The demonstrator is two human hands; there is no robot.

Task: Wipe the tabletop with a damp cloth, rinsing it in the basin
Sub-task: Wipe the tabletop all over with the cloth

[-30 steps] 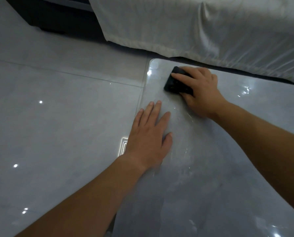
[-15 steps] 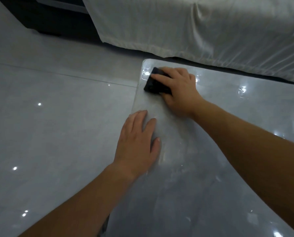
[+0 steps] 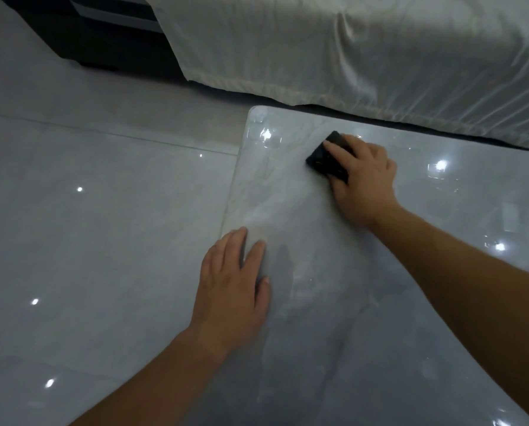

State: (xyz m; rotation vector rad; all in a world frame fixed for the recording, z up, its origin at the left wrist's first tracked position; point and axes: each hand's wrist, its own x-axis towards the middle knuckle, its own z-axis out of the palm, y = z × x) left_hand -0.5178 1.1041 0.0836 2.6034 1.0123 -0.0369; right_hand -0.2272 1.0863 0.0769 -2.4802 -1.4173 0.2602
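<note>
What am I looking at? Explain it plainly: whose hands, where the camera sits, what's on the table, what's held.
There is no machine here. These are a person's two bare hands, seen by one wide-angle camera worn on the head that looks forward and down. The right hand presses a dark cloth flat on the glossy grey tabletop, near its far left corner. The left hand rests flat at the table's left edge and holds nothing. White draped fabric hangs beyond the table, and shiny tiled floor lies to the left. No basin is in view.

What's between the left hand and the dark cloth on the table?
Only bare tabletop, streaked with pale smears, lies between the left hand and the dark cloth. The head view shows it.
</note>
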